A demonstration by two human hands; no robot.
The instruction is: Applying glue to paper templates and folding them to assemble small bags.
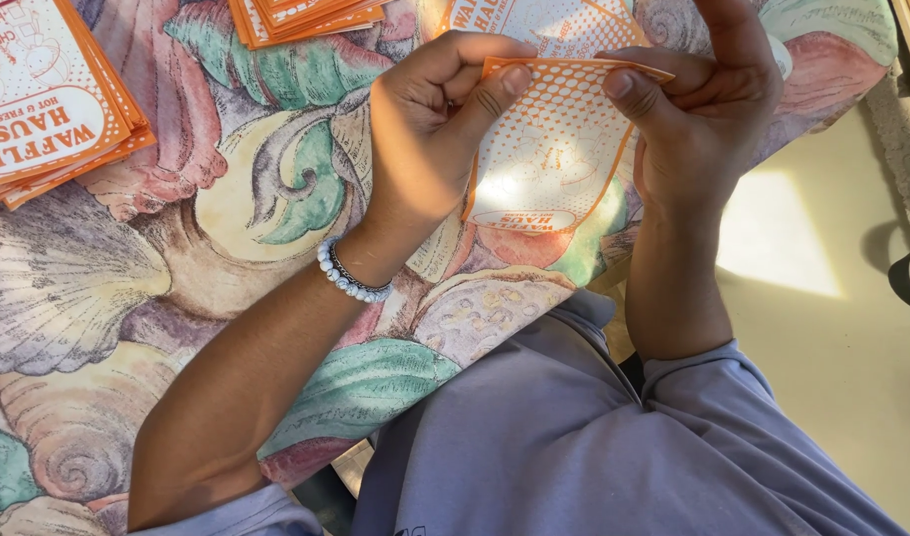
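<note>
Both hands hold one orange-and-white paper bag (554,149) upright above the table's near edge. My left hand (430,124), with a white bead bracelet on its wrist, pinches the bag's top left corner between thumb and fingers. Opposite it, my right hand (708,109) grips the top right corner, thumb on the near face. The bag's top edge is bent toward me and light shines through its dotted print. Its lower end hangs free.
A tablecloth (227,228) printed with large shells covers the table. A stack of the same orange bags (48,99) lies at the far left, another stack (306,18) at the top, and one more bag (564,20) behind the held one. Pale floor (832,328) shows at right.
</note>
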